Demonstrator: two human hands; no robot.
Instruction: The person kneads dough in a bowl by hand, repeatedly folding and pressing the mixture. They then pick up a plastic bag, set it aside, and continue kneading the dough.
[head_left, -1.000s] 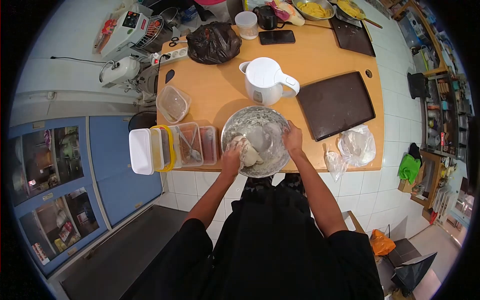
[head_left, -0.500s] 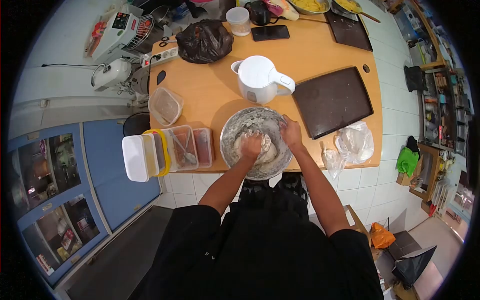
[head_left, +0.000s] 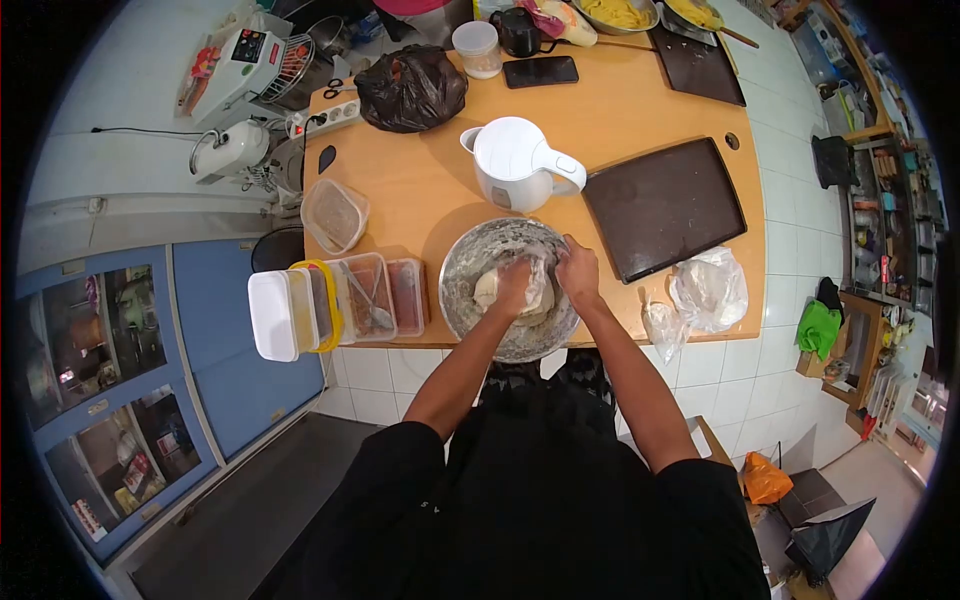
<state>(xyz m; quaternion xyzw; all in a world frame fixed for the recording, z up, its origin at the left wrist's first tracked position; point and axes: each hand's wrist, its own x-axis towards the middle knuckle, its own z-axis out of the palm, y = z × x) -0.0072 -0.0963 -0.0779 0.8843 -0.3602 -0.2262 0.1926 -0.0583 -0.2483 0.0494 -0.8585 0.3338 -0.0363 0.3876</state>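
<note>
A metal mixing bowl (head_left: 458, 255), its inside smeared with flour and dough, sits at the table's front edge. In it lies a pale lump of dough (head_left: 486, 289). My left hand (head_left: 514, 284) reaches into the bowl and is closed on the dough, with its floury fingertips partly hidden. At the bowl's right side, my right hand (head_left: 577, 273) grips the rim, fingers curled over it. Just beyond the bowl stands a white electric kettle (head_left: 512, 150), its handle pointing right.
Dark baking trays (head_left: 665, 205) lie to the right, beside a clear plastic bag (head_left: 708, 288). Plastic containers (head_left: 365, 285) line the left front. A black plastic bag (head_left: 411, 88), a lidded jar (head_left: 477, 52) and a phone (head_left: 541, 71) are at the back.
My left hand has shifted slightly right and away from me in the bowl, baring more dough on its left. My right hand stays on the rim.
</note>
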